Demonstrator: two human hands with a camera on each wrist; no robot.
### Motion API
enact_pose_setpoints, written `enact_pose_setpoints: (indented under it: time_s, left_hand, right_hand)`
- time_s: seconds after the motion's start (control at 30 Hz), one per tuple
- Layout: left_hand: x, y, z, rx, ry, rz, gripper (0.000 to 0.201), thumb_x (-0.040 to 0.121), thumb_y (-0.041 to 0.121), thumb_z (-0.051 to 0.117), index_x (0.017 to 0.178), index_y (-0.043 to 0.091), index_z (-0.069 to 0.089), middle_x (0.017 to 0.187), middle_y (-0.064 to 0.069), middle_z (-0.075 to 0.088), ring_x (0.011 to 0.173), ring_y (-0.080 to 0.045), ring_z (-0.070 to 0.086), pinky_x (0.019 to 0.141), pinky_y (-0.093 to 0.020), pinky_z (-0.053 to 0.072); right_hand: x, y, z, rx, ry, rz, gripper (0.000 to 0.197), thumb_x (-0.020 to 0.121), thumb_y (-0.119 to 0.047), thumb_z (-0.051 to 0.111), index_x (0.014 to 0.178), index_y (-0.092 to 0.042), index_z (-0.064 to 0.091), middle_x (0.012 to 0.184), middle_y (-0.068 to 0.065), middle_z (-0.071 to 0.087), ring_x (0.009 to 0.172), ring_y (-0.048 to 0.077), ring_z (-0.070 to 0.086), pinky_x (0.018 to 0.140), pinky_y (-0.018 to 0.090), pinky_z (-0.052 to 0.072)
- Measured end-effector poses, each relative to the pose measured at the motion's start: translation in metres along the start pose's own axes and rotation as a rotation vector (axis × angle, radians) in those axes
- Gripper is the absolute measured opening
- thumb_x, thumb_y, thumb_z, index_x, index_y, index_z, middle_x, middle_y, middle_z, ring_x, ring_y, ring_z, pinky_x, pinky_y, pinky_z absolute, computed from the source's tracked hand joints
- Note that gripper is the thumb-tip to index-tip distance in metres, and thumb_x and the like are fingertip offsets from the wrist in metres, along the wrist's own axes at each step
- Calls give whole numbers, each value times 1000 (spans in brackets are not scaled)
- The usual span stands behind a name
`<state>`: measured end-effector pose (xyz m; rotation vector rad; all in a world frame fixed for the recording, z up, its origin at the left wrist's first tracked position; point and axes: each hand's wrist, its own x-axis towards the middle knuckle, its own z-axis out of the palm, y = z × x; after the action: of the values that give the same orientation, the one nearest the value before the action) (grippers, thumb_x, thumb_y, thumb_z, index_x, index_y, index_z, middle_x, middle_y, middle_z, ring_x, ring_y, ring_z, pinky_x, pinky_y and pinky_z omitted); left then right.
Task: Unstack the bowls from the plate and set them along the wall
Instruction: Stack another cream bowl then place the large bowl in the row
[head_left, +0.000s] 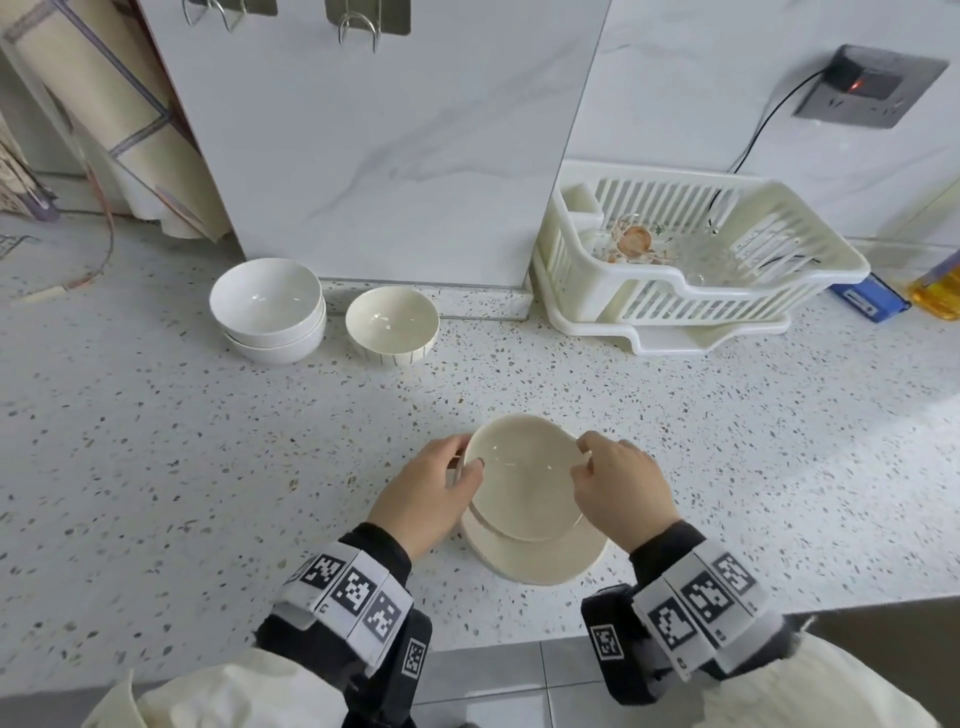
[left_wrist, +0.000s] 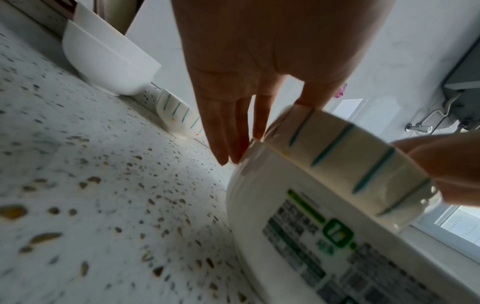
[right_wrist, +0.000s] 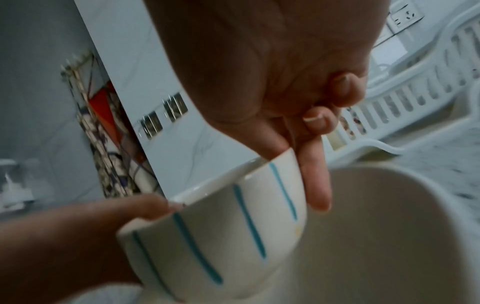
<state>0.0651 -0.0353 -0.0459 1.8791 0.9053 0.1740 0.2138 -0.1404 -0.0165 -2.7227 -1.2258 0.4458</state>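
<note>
Speckled counter (head_left: 208, 467) carries a cream plate (head_left: 540, 564), and above it both hands, left hand (head_left: 431, 493) and right hand (head_left: 618, 483), pinch the rim of a cream bowl (head_left: 524, 480) with thin blue-green vertical stripes outside, glossy inside

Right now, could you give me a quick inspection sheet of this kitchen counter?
Surface: speckled countertop.
Job's things: striped bowl tilted over the plate; another striped bowl and two stacked white bowls stand by the wall.
Clutter: dish rack, blue box, yellow bottle.
Grippers: left hand and right hand grip the tilted bowl's rim.
Cables: black cord from the wall socket.
Surroundings: marble-look wall, two hooks.
</note>
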Motion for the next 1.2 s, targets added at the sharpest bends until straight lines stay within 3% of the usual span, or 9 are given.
enact_pose_setpoints:
  time_s: [0.2, 0.3, 0.4, 0.53, 0.67, 0.73, 0.83, 1.03, 1.2]
  left_hand:
    - [17, 8, -34, -31, 66, 2, 31, 93, 34, 41, 115, 18, 56, 92, 5, 63, 93, -15, 59, 82, -31, 48]
    - [31, 4, -59, -28, 86, -13, 31, 92, 37, 41, 112, 20, 56, 81, 0, 68, 79, -19, 67, 79, -41, 55]
    - [47, -1, -85, -7, 136, -39, 34, 92, 41, 38, 113, 21, 55, 73, 1, 67, 67, -19, 67, 77, -46, 56]
    - [68, -8, -112, 18, 194, -48, 37, 92, 43, 39, 121, 21, 45, 85, 9, 60, 75, -20, 66, 77, -44, 55]
    - [89, -19, -123, 32, 206, -97, 40, 91, 41, 42, 124, 19, 42, 99, 5, 59, 88, -23, 65, 75, -36, 49]
    - [103, -26, -126, 70, 199, -139, 38, 91, 39, 42, 122, 17, 43, 97, 4, 58, 87, -23, 61, 73, -33, 43]
    - [119, -34, -129, 135, 192, -176, 31, 92, 36, 41, 114, 15, 45, 86, 4, 55, 79, -22, 53, 71, -33, 40]
    - [137, -45, -130, 206, 183, -186, 30, 92, 36, 40, 114, 16, 44, 75, 5, 55, 72, -23, 54, 66, -33, 44]
    - [143, -47, -129, 226, 164, -206, 30, 91, 35, 41, 112, 15, 44, 88, -5, 63, 75, -25, 55, 68, -35, 47]
  right_hand:
    - [29, -34, -36, 46, 51, -63, 28, 88, -11, 38, 109, -7, 57, 93, 13, 68, 88, 29, 58, 76, 34, 45]
    - [49, -58, -43, 79, 33, -68, 28, 88, -12, 37, 108, -7, 57, 92, 13, 67, 85, 28, 59, 72, 33, 46]
    - [73, -84, -44, 140, 2, -82, 27, 86, -8, 37, 104, -5, 57, 78, 13, 69, 82, 28, 65, 76, 36, 52]
    - [107, -114, -40, 272, -72, -49, 28, 85, -2, 34, 106, -1, 54, 55, 6, 62, 50, 17, 61, 66, 31, 56]
    - [133, -137, -27, 372, -97, 18, 30, 87, -1, 32, 112, 2, 48, 79, 22, 72, 50, 20, 62, 58, 25, 53]
    - [145, -146, -18, 407, -115, 53, 30, 87, -1, 31, 112, 2, 47, 84, 23, 72, 51, 21, 62, 51, 22, 52]
    - [159, -153, -6, 456, -149, 114, 30, 88, -1, 31, 116, 0, 44, 92, 23, 71, 46, 12, 59, 38, 14, 41]
    - [178, -156, 7, 514, -182, 176, 30, 88, -1, 30, 116, 0, 42, 91, 25, 72, 60, 27, 65, 53, 22, 51]
    - [184, -156, 10, 536, -208, 198, 29, 88, -1, 30, 115, -1, 40, 91, 26, 71, 58, 28, 64, 54, 23, 51]
